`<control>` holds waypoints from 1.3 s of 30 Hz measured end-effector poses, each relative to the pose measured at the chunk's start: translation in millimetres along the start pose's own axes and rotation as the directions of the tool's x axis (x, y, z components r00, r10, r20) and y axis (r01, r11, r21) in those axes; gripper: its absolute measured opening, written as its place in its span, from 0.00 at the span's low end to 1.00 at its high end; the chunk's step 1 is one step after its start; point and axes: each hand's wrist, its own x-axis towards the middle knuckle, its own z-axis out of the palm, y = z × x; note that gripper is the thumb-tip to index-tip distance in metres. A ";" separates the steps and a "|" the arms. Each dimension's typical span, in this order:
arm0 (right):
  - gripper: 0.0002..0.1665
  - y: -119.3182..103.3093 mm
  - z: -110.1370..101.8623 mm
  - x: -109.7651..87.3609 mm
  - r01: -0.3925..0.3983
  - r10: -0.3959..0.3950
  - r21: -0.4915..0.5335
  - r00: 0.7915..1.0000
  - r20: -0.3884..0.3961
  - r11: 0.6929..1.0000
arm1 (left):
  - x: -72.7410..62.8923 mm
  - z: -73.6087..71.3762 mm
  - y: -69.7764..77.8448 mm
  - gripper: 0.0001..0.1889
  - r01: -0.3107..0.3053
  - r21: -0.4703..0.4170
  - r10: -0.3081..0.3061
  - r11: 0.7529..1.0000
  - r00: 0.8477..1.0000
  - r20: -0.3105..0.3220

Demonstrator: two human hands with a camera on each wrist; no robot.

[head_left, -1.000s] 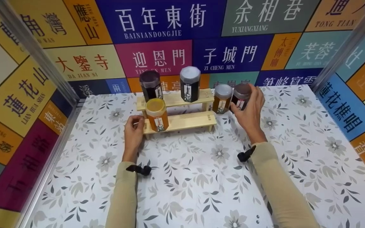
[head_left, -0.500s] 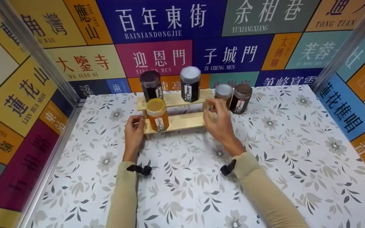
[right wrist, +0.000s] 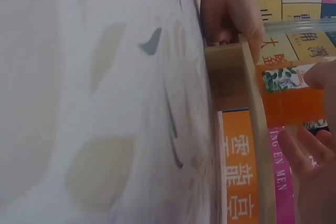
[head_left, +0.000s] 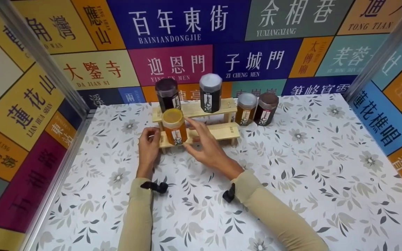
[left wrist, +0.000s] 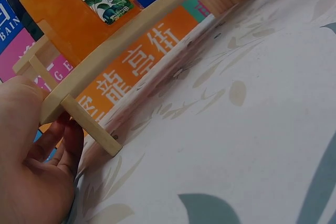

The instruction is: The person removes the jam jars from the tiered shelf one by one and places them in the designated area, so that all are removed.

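Observation:
A two-step wooden stand (head_left: 215, 131) stands on the table. My left hand (head_left: 148, 148) holds the left end of its lower step, with the thumb by the end and fingers curled below the board (left wrist: 94, 69) in the left wrist view. An eight-sided jar with amber contents and a yellow lid (head_left: 175, 130) rests upright at the left of that step. My right hand (head_left: 208, 146) is at this jar's right side, thumb and forefinger spread. In the right wrist view the thumb overlaps the amber jar (right wrist: 291, 106); whether it presses on it I cannot tell.
On the upper step stand a dark-lidded dark jar (head_left: 168, 94) and a white-lidded dark jar (head_left: 210, 94). Right of the stand, a pale-lidded amber jar (head_left: 246, 109) and a brown-lidded dark jar (head_left: 266, 109) stand close together on the flowered tablecloth (head_left: 201, 209). Sign-printed walls enclose the table.
My right hand has left the brown-lidded jar at the right and moved left across the stand to the yellow-lidded jar. My left hand keeps its hold on the stand.

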 end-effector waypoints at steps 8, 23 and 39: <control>0.53 -12.6 15.4 15.7 -0.018 0.016 -0.079 1.000 -0.026 0.997 | -1.7 -2.7 1.6 0.11 0.037 0.009 -0.037 0.999 0.999 0.025; 0.41 -23.3 34.2 31.3 -0.105 0.097 -0.033 0.977 -0.190 0.994 | -1.5 -2.5 1.8 0.10 0.018 0.044 -0.018 0.999 1.000 0.004; 0.60 -18.5 10.7 10.7 -0.167 0.161 -0.007 0.958 -0.239 0.986 | 0.1 -2.2 -0.6 0.09 0.016 0.019 -0.016 1.000 1.000 -0.002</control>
